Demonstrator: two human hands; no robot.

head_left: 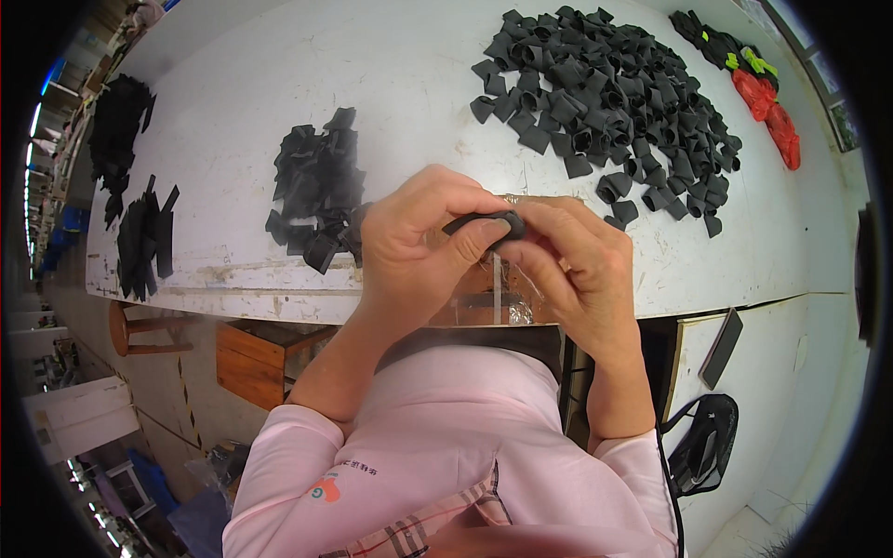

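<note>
Both hands meet over the front edge of the white table, pinching one small black fabric piece (484, 229) that curls into a loop. My left hand (414, 242) grips its left part, with the thumb lying along the cloth. At its right end the fingers of my right hand (577, 256) close on it. Just left of my left hand lies a pile of similar black pieces (318, 172). A large heap of black looped pieces (623, 93) spreads over the table's far right. Inner folds of the held piece are hidden by the fingers.
Flat black strips (146, 237) and another dark stack (116, 130) lie at the table's left. Brown tape (479, 279) covers the front edge below my hands. A red plastic bag (770, 116) sits far right. Wooden stools (249, 361) stand below; a black bag (704, 446) hangs at right.
</note>
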